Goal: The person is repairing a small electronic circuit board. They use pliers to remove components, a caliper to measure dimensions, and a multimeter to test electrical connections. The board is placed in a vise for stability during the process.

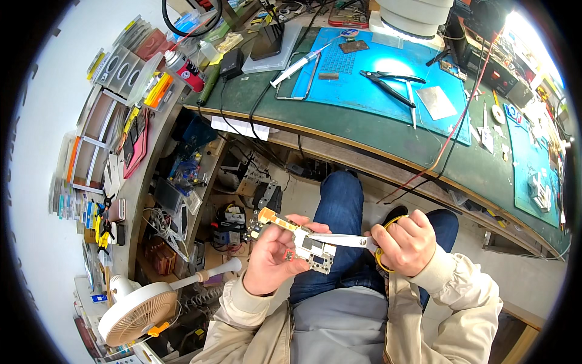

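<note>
Above my lap, my left hand (270, 259) grips a small silver-and-black electronic module (313, 250) between thumb and fingers. An orange flex strip (274, 218) sticks out from its upper left end. My right hand (405, 244) is closed around the yellow-handled scissors (345, 241), whose blades point left. The blades lie against the module's upper edge; whether any part of it is between them, I cannot tell.
On the green bench (254, 103) lies a blue work mat (336, 91) with black-handled cutters (388, 91), a syringe (297, 68) and a silver plate (436, 103). A microscope (412, 18) stands behind. A white fan (136, 315) and cluttered shelves (167, 206) are at left.
</note>
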`<state>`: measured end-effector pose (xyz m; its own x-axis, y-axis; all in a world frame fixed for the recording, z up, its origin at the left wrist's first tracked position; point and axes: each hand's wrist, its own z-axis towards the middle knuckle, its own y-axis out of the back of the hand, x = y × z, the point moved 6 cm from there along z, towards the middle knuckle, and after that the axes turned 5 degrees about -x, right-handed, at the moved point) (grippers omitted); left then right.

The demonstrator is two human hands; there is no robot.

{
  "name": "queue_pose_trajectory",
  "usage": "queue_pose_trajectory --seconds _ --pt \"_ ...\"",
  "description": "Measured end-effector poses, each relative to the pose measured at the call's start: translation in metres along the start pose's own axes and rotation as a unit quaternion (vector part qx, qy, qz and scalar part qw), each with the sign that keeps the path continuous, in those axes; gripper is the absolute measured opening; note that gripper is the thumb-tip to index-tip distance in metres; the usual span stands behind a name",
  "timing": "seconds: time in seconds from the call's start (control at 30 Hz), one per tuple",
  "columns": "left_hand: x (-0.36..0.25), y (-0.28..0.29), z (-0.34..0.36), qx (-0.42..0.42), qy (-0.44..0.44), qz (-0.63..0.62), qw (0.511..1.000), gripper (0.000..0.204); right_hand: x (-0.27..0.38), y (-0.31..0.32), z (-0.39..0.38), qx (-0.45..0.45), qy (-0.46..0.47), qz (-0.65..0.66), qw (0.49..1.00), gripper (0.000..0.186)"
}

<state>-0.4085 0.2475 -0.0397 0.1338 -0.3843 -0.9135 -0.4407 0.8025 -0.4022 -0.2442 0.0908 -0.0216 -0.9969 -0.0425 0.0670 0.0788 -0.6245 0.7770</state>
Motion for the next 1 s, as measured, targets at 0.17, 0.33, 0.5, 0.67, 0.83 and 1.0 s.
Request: queue_pose_trajectory --seconds 0.17,0.33,0.5,0.67,0.83,1.0 --pt "-0.001 0.001 0.000 0.007 -0.001 0.007 1.000 0.073 -0.001 0.001 0.002 0.007 -0.006 0.009 1.000 0.020" --pt "-0.004 0.007 -0.003 0.000 -0.021 0.024 0.999 0.076 -0.008 0.003 0.011 0.020 -0.061 0.049 0.997 0.026" --pt "-0.009 0.017 -0.008 -0.018 -0.042 0.001 0.999 0.077 -0.012 0.005 0.015 0.016 -0.115 0.107 0.987 0.042" --pt "-0.009 0.038 -0.026 -0.101 -0.029 -0.030 0.994 0.097 -0.004 -0.016 0.033 0.060 -0.173 0.181 0.966 0.049" --pt "0.034 0.087 -0.078 -0.138 -0.014 -0.210 0.968 0.062 0.027 -0.093 0.045 0.153 -0.195 0.245 0.937 0.065" --pt "0.098 0.152 -0.158 -0.360 0.041 -0.229 0.904 0.037 0.098 -0.189 0.095 0.197 -0.073 0.234 0.949 0.077"
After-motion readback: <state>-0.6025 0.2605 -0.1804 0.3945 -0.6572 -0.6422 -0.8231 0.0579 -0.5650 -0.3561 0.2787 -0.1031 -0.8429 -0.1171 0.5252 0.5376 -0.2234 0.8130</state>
